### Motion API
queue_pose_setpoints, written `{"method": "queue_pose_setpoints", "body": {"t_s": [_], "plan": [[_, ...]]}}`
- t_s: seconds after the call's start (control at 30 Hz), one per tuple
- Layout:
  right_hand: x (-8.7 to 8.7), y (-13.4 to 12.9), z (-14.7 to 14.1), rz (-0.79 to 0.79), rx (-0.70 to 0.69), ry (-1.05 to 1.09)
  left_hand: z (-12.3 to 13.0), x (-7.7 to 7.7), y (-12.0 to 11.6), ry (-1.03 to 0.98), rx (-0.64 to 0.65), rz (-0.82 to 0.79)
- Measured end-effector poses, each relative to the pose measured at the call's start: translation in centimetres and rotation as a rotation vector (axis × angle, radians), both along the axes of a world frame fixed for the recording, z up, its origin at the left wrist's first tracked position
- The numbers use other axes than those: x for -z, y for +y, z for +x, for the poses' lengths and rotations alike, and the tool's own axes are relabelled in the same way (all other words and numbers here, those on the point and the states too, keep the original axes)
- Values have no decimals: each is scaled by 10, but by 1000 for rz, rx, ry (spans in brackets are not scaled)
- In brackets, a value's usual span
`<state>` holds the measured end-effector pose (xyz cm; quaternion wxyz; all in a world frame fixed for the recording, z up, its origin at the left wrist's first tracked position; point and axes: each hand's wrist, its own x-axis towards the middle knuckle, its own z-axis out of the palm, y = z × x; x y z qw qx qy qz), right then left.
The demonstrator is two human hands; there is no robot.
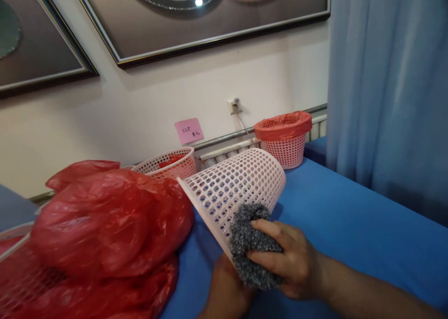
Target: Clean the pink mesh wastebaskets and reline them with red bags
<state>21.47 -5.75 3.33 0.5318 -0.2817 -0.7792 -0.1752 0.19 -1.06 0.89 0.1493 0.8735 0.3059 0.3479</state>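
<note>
A pale pink perforated plastic wastebasket [241,176] is tipped on its side above the blue surface, its open rim toward the lower left. My right hand [292,256] grips a dark grey fuzzy cloth [250,244] and presses it on the basket's outer wall near the rim. Below the rim is my left hand [227,291], closed at the basket's edge; its fingers are mostly hidden behind the basket and cloth. Left of the basket lies a heap of red plastic bags [112,225].
Another wastebasket [285,151], lined with a red bag, stands upright at the back right. Behind the heap is one more pink basket [191,165]; part of another [21,263] shows at lower left. A blue curtain [388,90] hangs right of the blue-covered surface [350,225].
</note>
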Motion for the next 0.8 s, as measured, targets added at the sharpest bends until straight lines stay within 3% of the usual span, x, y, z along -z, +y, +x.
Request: {"method": "queue_pose_setpoints", "body": {"t_s": [0.1,0.3,0.37,0.43,0.5,0.57,0.67,0.8], "plan": [[4,2,-4,-17,-44,-35,-11,-5,-6,-181,-11,82],[10,5,-4,-19,-34,-52,-13,-16,-4,-135,30,135],[12,15,6,-54,73,57,-12,-16,-2,-102,25,174],[14,30,24,-149,264,274,-11,-12,-2,-52,33,219],[15,46,44,-254,445,490,-10,-8,-2,-30,85,283],[13,54,59,-293,525,613,-8,-5,-3,-31,154,365],[8,41,55,-206,427,558,-5,-5,-4,7,182,438],[3,-2,22,-19,96,232,-5,-5,-4,70,185,367]]}}
